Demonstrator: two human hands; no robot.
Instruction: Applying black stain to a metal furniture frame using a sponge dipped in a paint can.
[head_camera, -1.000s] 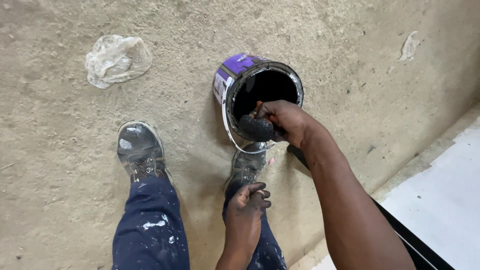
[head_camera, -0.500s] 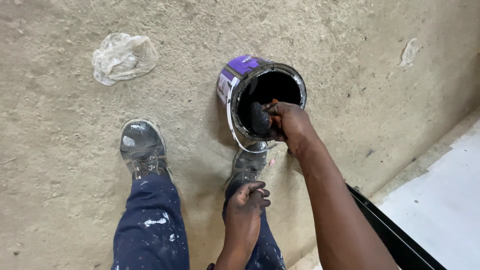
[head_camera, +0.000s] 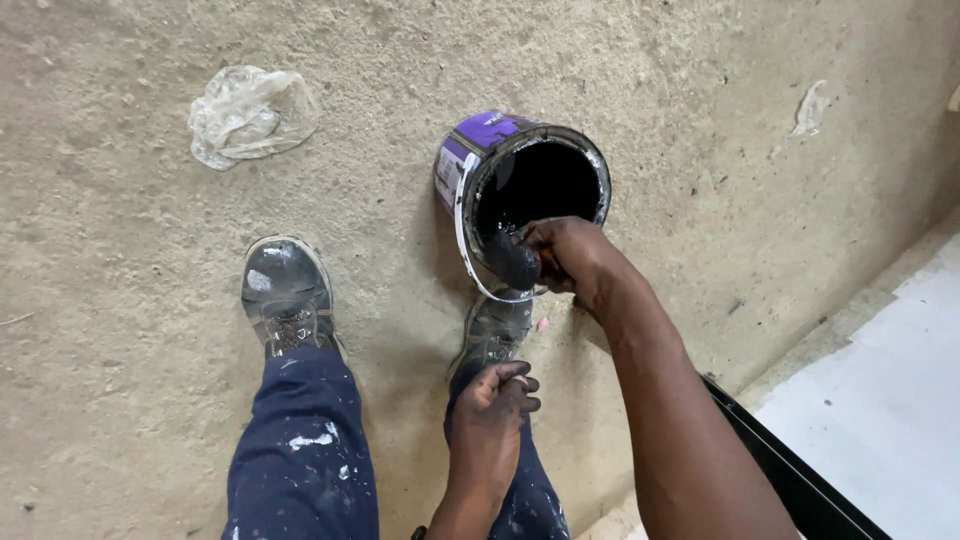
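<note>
An open paint can (head_camera: 462, 170) with a purple label stands on the sandy concrete floor, black paint inside. My right hand (head_camera: 568, 256) reaches over its near rim, closed on a black, paint-covered applicator (head_camera: 512, 262) that hangs at the can's edge; I cannot tell what kind of tool it is. A wire bail handle (head_camera: 470, 260) loops down the can's front. My left hand (head_camera: 497, 392) rests on my right knee with the fingers curled and nothing in it. It is smeared with dark paint.
My two grey, paint-flecked shoes (head_camera: 287, 296) stand on the floor below navy trousers. A crumpled clear plastic bag (head_camera: 248, 115) lies at the upper left. A white surface (head_camera: 880, 400) with a black edge strip (head_camera: 790, 465) runs along the lower right.
My right hand has shifted slightly toward the can's near rim with the black applicator. The left hand has stayed on the knee.
</note>
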